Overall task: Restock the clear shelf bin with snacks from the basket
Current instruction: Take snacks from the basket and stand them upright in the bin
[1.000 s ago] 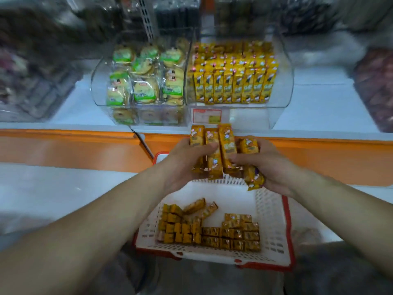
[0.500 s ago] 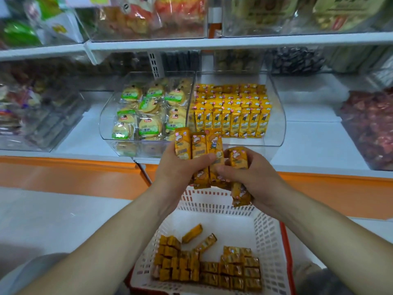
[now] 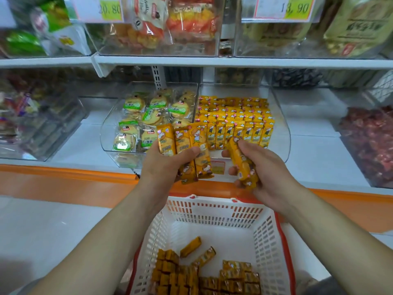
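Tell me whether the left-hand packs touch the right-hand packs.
Apart: head view shows a gap between left-hand packs and right-hand packs.

The slim yellow-orange foil snack packets point(image 3: 234, 124) carry a cartoon child figure and small pink-and-white marks, and the same packets look a duller amber-brown in the white lattice plastic basket point(image 3: 263, 241), whose rim is red. The round pale-yellow wrapped cakes point(image 3: 148, 116) bear green-and-white labels with a red logo, the glossy shelf-edge strip point(image 3: 63, 175) is orange beside the flat white shelf board point(image 3: 314, 158), and the paper price tags point(image 3: 295, 7) are white with a yellow-green patch and a reddish edge.
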Tool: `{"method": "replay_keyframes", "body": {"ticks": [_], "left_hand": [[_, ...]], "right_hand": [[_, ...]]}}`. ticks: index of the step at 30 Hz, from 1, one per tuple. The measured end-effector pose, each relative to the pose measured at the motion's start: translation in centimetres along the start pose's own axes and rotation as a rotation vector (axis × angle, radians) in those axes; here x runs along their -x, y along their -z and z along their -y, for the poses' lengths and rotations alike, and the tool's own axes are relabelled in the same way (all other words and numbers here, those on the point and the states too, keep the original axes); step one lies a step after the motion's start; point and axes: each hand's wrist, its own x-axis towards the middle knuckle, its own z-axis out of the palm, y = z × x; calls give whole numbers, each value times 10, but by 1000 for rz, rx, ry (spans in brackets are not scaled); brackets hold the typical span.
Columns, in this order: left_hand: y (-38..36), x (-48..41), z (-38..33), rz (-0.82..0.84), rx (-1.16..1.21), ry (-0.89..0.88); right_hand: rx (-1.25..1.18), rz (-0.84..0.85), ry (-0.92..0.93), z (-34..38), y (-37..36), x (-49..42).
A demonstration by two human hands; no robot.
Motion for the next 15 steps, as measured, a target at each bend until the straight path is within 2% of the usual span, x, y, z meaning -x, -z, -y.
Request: {"method": "replay_keyframes", "body": {"ticks": [4,7,9,13,15], "left_hand": [[14,-4,-5,-63,-9,-28],[21,-6,-8,-85,-60,-51],[26,-8,-9,-97,-88,-62],[35,-13,-11,-128,-125,-75],[38,-15,-11,-133,-128,-72]], "right_hand": [[6,-20,-68,9,-2,-13],[99,13,-31,22,-5,-30],[313,-20,24,31,-8,-50],[1002,-165,152,37,-8,-105],[1277,-182,244,31,-12,-128]]}}
